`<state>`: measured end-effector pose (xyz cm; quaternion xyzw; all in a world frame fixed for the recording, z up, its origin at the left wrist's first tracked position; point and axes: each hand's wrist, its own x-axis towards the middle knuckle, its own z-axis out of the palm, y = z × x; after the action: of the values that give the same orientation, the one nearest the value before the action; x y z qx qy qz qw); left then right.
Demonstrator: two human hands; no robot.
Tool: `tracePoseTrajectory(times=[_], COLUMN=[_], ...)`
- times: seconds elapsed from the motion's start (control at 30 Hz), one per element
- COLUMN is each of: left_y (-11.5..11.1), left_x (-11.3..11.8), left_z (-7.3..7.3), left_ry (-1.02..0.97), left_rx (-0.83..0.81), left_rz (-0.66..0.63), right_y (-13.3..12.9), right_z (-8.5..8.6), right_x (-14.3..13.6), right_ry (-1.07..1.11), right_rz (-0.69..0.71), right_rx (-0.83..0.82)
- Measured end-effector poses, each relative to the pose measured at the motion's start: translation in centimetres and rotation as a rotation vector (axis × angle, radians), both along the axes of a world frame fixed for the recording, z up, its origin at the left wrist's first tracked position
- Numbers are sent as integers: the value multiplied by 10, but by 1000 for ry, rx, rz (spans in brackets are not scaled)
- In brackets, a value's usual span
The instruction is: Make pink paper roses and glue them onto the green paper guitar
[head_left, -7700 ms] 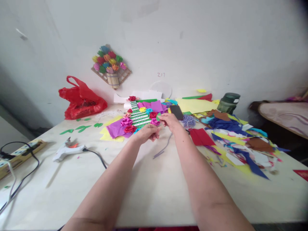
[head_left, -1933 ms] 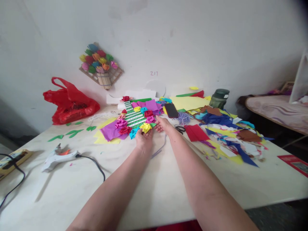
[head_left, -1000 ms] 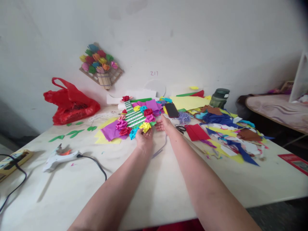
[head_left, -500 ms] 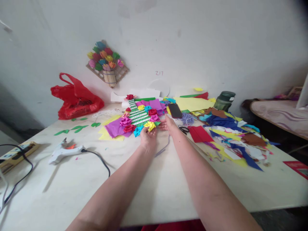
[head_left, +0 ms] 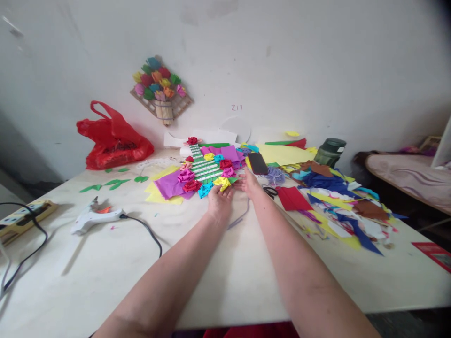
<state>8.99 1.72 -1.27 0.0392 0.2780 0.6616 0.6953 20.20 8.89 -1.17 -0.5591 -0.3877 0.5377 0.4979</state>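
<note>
A paper-flower craft (head_left: pixel 207 170) lies mid-table, its green-and-white striped panel ringed with red, pink, blue and yellow crepe flowers. My left hand (head_left: pixel 220 203) grips its near edge by the yellow flower (head_left: pixel 222 183); the fingertips are partly hidden under it. Beside the craft's right corner, near a green paper leaf (head_left: pixel 233 180), my right hand (head_left: pixel 249 184) has its fingers stretched out. Whether they touch the leaf I cannot tell. Purple paper (head_left: pixel 172 185) spreads under the craft's left side.
A white glue gun (head_left: pixel 97 219) and power strip (head_left: pixel 26 218) are at left, near cut green leaves (head_left: pixel 116 183) and a red plastic bag (head_left: pixel 118 141). At right are a phone (head_left: pixel 258 164), scissors (head_left: pixel 270 191), red paper (head_left: pixel 294 199), paper scraps (head_left: pixel 348 202) and a green bottle (head_left: pixel 330 152).
The view has shifted slightly. My hands and the flower craft keep almost the same position and pose.
</note>
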Motion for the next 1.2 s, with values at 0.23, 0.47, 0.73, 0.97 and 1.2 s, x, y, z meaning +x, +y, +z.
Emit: tracePoseTrajectory(times=[0.23,0.47,0.73,0.97,1.2], left_y=[3,5,7,11,18], left_x=[-1,-2,-6,-11,-16], left_z=[-4,-5,-9,-13,-20], left_ry=[11,62,160,255,334], left_rx=[72,165,269,269,281], left_rz=[16,33,81,98,74], right_y=[-3,-7,-8,-13,-14], right_z=[0,2,-6,-5,-6], right_x=[-2,-9,-6,-8,-7], right_ry=[255,439,606,615,600], right_rz=[15,51,183,280,353], right_rx=[-33,-18,13,56,148])
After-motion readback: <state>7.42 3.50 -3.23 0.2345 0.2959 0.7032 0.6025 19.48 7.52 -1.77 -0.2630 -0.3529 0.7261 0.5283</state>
